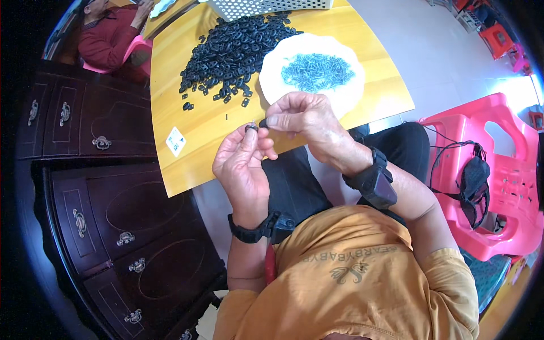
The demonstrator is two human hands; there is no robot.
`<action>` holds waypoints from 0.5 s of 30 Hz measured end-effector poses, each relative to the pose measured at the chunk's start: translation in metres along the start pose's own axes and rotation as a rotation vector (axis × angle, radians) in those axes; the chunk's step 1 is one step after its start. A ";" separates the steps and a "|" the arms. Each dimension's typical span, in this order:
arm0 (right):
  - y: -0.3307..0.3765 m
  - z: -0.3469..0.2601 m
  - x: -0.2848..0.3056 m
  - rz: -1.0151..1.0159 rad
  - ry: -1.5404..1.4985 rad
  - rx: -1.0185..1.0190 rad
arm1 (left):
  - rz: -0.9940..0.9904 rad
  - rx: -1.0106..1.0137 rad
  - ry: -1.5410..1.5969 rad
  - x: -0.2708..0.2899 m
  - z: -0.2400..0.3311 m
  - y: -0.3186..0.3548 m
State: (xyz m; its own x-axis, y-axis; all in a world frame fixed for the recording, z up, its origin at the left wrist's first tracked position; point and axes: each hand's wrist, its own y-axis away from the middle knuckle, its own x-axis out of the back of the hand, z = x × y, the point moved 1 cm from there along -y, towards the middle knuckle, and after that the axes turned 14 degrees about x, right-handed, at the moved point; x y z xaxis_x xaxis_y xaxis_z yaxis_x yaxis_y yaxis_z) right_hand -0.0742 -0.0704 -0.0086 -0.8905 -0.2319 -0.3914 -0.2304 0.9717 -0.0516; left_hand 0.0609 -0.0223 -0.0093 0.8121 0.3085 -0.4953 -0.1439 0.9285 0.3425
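Both hands are raised close together over the near edge of the yellow table. My left hand is closed, its thumb and fingertips pinching a small black plastic piece. From the right, my right hand pinches another small dark piece right beside it. Whether the two pieces touch I cannot tell. Beyond the hands spreads a heap of small black pieces with holes. A white scalloped plate holds many thin, bluish, pin-like bits.
A white perforated basket stands at the table's far edge. Dark drawer cabinets line the left. At the right is a pink plastic chair with a black strapped item. Another person sits at the far left.
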 end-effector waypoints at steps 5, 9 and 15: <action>0.002 0.000 0.001 0.030 -0.007 -0.009 | -0.011 -0.012 0.016 0.001 0.001 0.000; 0.003 0.002 0.002 0.053 -0.056 -0.039 | -0.022 -0.004 0.036 0.003 0.000 -0.001; 0.008 0.002 -0.003 0.020 0.006 0.043 | -0.020 -0.021 0.011 0.001 -0.002 -0.001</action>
State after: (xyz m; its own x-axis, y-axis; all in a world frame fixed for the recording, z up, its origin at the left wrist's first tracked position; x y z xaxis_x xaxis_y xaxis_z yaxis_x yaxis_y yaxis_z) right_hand -0.0724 -0.0619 -0.0095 -0.8971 -0.2130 -0.3870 -0.1958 0.9771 -0.0838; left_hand 0.0612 -0.0221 -0.0115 0.8086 0.2924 -0.5105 -0.1398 0.9384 0.3161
